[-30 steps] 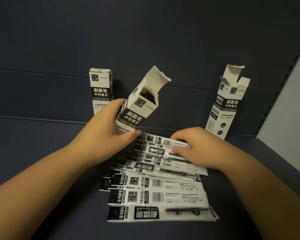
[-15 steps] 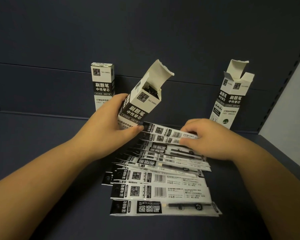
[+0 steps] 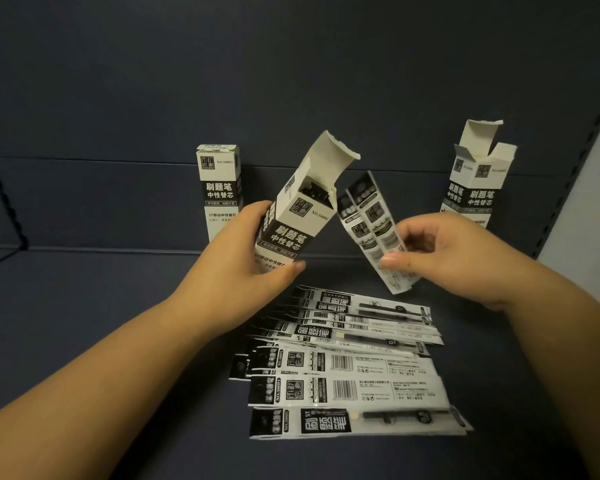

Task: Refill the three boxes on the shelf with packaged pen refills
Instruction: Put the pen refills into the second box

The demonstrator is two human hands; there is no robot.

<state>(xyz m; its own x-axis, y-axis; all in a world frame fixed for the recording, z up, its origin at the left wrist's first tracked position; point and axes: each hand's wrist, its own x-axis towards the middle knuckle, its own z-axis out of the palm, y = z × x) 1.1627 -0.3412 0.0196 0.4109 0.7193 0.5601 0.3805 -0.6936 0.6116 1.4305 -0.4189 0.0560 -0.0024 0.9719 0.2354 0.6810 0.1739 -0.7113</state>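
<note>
My left hand (image 3: 246, 258) grips the middle box (image 3: 297, 216), tilted to the right with its top flap open and dark refill ends showing inside. My right hand (image 3: 444, 251) pinches two packaged refills (image 3: 371, 223), held upright and slanted, their tops close to the box's opening. A closed box (image 3: 219, 188) stands upright at the back left. A third box (image 3: 475, 181) with open flaps leans against the back wall on the right. Several packaged refills (image 3: 347, 365) lie fanned out on the shelf below my hands.
The dark blue shelf floor (image 3: 84, 306) stretches left of the packets. A dark back panel (image 3: 291, 81) rises behind the boxes. A perforated upright (image 3: 582, 161) and a pale side wall (image 3: 596, 216) bound the right.
My right hand has picked two refill packets off the pile and raised them upright beside the box's opening. My left hand has kept hold of the tilted box.
</note>
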